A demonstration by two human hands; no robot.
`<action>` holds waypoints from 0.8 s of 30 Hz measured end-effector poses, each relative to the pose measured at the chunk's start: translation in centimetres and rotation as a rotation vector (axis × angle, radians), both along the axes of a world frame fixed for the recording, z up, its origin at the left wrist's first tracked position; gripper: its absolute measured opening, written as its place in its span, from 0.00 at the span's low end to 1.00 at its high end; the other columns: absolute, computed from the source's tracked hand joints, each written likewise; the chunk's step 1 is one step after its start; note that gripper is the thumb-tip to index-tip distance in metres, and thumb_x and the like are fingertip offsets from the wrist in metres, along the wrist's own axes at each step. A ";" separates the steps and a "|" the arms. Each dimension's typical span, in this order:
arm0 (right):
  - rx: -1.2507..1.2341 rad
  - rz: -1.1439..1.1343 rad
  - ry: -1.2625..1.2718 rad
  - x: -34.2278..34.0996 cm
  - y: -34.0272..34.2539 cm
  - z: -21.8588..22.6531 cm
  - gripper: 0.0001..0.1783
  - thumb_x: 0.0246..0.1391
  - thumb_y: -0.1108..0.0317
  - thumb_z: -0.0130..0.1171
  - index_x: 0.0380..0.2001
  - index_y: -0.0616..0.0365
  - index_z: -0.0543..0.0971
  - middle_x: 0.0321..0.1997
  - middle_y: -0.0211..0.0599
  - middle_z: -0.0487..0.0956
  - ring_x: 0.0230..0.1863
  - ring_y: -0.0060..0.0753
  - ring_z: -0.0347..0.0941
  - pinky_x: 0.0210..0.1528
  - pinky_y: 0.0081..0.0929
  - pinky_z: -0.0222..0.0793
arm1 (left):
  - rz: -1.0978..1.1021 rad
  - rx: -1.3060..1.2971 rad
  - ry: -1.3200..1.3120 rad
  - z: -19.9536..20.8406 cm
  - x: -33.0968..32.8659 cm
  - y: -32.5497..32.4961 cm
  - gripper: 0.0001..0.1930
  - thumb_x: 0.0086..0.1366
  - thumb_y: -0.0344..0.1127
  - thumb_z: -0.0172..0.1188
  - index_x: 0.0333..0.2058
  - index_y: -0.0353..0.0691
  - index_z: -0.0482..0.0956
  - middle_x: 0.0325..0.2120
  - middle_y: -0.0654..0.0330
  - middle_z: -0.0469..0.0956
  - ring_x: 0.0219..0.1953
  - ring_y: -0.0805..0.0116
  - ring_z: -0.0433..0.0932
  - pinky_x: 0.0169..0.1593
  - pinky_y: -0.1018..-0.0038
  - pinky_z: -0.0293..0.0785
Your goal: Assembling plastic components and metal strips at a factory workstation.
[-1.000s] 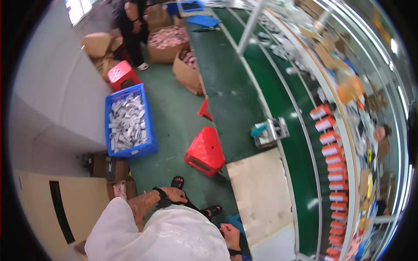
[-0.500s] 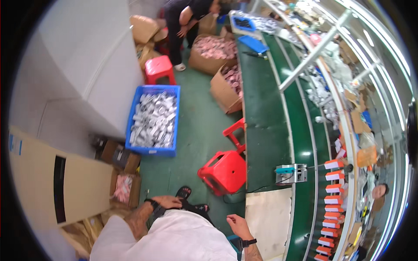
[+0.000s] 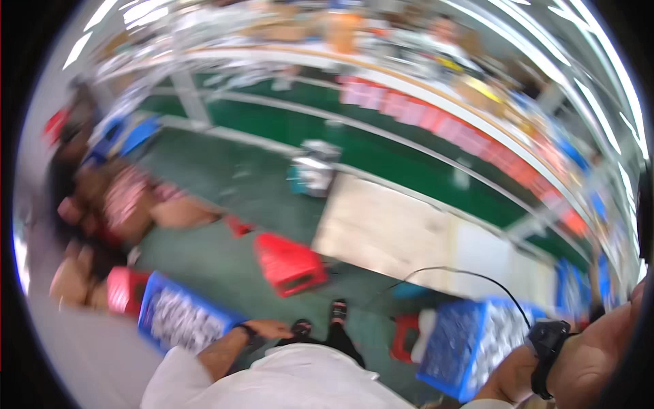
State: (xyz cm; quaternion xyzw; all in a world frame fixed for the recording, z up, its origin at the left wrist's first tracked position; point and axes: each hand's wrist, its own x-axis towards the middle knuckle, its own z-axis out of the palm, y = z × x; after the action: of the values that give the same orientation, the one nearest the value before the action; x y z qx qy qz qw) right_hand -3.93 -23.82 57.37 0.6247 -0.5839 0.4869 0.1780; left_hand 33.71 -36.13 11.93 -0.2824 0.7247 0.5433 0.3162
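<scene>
My left hand (image 3: 270, 330) is by my waist, in front of my white shirt. It has a dark band on the wrist, and its fingers look stretched out with nothing in them. My right hand (image 3: 616, 344) is raised at the right rim, close to the camera, with a black watch (image 3: 547, 347) on the wrist. Its fingers are cut off by the picture's edge. Behind that wrist stands a blue crate (image 3: 436, 377) of white parts, and a thin black cord (image 3: 470, 273) arcs above it. Motion blurs much of the picture.
A red stool (image 3: 289, 264) stands before the long green bench (image 3: 238, 170). A small metal device (image 3: 315, 167) and a pale board (image 3: 388, 221) lie on the bench. Another blue crate (image 3: 151, 317) is at left, near cartons (image 3: 184, 211) and a person (image 3: 65, 177). Orange-and-white boxes (image 3: 436, 123) line the far side.
The view has swung to the right, bringing the right-hand blue crate and cord into sight. My right hand has risen from beside the bench to the right rim. My left hand stays at my waist.
</scene>
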 end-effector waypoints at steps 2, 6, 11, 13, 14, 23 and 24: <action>-0.023 -0.227 0.046 -0.1 4.9 2.4 0.11 0.55 0.68 0.64 0.39 0.62 0.79 0.36 0.39 0.79 0.36 0.37 0.75 0.39 0.34 0.71 | -0.160 -0.050 0.071 -6.6 3.8 -4.3 0.32 0.72 0.63 0.49 0.62 0.45 0.76 0.62 0.52 0.75 0.61 0.55 0.74 0.66 0.59 0.67; 0.021 -0.681 0.189 1.5 14.6 5.1 0.13 0.53 0.68 0.66 0.40 0.62 0.79 0.36 0.38 0.79 0.35 0.37 0.75 0.38 0.32 0.70 | -0.357 -0.041 0.143 -0.5 -7.4 -5.5 0.29 0.71 0.60 0.55 0.57 0.43 0.81 0.53 0.55 0.82 0.58 0.59 0.78 0.65 0.62 0.70; 0.042 -0.881 0.127 7.7 28.3 4.3 0.15 0.52 0.67 0.68 0.42 0.63 0.80 0.36 0.37 0.80 0.35 0.36 0.76 0.37 0.30 0.69 | -0.615 0.034 0.114 -5.5 -10.3 0.6 0.23 0.73 0.54 0.55 0.54 0.42 0.81 0.50 0.56 0.83 0.53 0.62 0.80 0.57 0.65 0.76; 0.054 -0.911 0.125 9.7 33.8 3.7 0.17 0.52 0.67 0.68 0.43 0.63 0.80 0.36 0.36 0.80 0.34 0.35 0.76 0.36 0.30 0.69 | -0.719 0.026 0.147 -2.1 -16.7 5.6 0.21 0.73 0.51 0.56 0.52 0.40 0.82 0.47 0.57 0.85 0.50 0.62 0.82 0.54 0.67 0.77; 0.068 -0.917 0.115 11.0 36.0 3.5 0.17 0.51 0.67 0.69 0.43 0.63 0.80 0.36 0.36 0.81 0.34 0.35 0.76 0.36 0.29 0.68 | -0.755 0.034 0.159 -1.4 -17.6 7.3 0.21 0.73 0.51 0.57 0.51 0.39 0.82 0.46 0.56 0.85 0.48 0.62 0.83 0.53 0.67 0.78; 0.258 -0.965 -0.761 0.6 42.7 -15.7 0.17 0.56 0.76 0.61 0.50 0.60 0.81 0.34 0.38 0.81 0.34 0.28 0.77 0.38 0.27 0.73 | -0.999 0.124 -0.031 -4.6 -22.0 15.7 0.24 0.72 0.56 0.56 0.52 0.43 0.83 0.47 0.60 0.84 0.54 0.65 0.79 0.53 0.66 0.79; 0.412 -1.041 -0.978 1.2 45.3 -22.6 0.13 0.59 0.73 0.59 0.48 0.61 0.81 0.35 0.43 0.82 0.36 0.40 0.80 0.41 0.33 0.75 | -0.904 0.147 -0.202 -2.5 -23.0 17.7 0.24 0.72 0.56 0.56 0.52 0.43 0.83 0.48 0.60 0.84 0.54 0.63 0.79 0.50 0.65 0.81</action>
State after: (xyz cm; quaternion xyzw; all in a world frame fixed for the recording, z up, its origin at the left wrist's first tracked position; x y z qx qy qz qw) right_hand -2.76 21.52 34.78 -0.0001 -0.8965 0.4428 -0.0153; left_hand 10.68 -18.43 9.39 0.0332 0.7002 0.3708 0.6093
